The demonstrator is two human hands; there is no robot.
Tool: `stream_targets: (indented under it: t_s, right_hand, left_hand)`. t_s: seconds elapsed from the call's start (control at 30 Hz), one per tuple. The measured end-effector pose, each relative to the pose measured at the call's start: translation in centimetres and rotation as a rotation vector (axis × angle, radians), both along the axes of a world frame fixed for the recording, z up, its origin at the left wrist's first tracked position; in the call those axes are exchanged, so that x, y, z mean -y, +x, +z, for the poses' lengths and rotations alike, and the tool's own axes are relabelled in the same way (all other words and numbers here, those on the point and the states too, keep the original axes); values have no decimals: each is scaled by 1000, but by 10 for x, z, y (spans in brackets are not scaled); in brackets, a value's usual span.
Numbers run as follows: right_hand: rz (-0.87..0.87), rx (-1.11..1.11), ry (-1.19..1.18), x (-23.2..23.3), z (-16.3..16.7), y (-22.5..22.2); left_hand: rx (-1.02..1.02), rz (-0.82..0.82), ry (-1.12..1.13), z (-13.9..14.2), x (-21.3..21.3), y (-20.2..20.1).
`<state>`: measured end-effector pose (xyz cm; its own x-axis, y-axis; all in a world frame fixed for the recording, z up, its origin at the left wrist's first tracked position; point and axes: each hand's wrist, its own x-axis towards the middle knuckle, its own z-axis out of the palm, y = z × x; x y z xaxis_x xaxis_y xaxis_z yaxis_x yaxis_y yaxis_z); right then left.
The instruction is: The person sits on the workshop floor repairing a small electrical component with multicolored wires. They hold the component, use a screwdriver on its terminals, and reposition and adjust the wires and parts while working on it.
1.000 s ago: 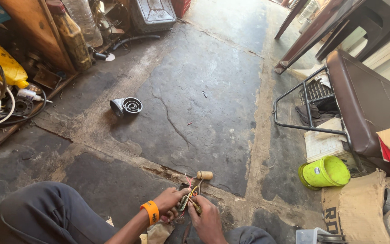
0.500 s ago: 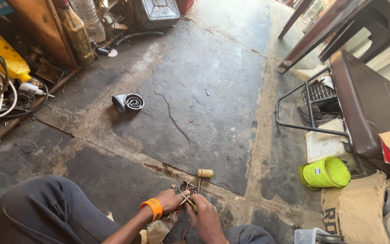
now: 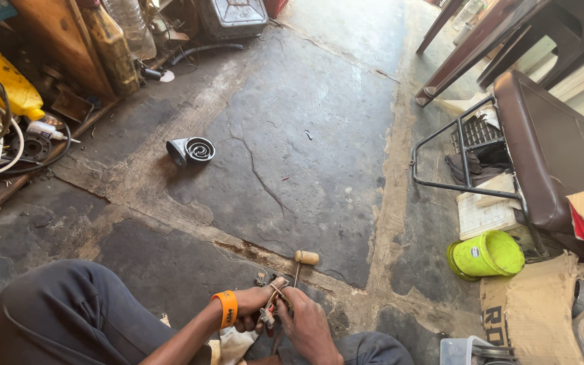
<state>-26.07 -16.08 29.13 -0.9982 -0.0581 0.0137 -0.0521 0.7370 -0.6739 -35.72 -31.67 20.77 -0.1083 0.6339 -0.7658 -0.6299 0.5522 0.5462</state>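
Both my hands meet low in the head view over a small metal part with wires [image 3: 270, 307]. My left hand [image 3: 250, 304], with an orange wristband, grips the part from the left. Pressed against it from the right, my right hand [image 3: 305, 324] closes its fingers around the wires. A thin rod with a tan cylindrical float [image 3: 306, 257] sticks up and away from the part. My dark-trousered knee [image 3: 69, 311] is at the lower left.
A small grey metal horn-shaped part [image 3: 190, 151] lies on the cracked concrete floor. Yellow jug [image 3: 5, 81], cables and bottles crowd the left. A brown seat on a metal frame [image 3: 542, 149], a lime-green tub [image 3: 487, 255] and cardboard [image 3: 528, 311] are at the right.
The view has shifted slightly downward. My hands have stayed together on the small part, with only small finger movement.
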Motion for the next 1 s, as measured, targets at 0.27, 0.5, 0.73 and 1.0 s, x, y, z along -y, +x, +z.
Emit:
stream_targets:
  t_s: [0.27, 0.5, 0.73, 1.0]
  right_hand:
    - [1, 90, -81, -1, -7, -2]
    - [-85, 16, -123, 0, -16, -2]
    - [-164, -18, -137, 2, -28, -1]
    - [-82, -113, -109, 2, -10, -2]
  left_hand:
    - [-65, -57, 6, 22, 8, 6]
    - [-168, 44, -11, 4, -4, 10]
    - [-530, 122, 158, -22, -13, 16]
    - [-694, 63, 0, -17, -13, 8]
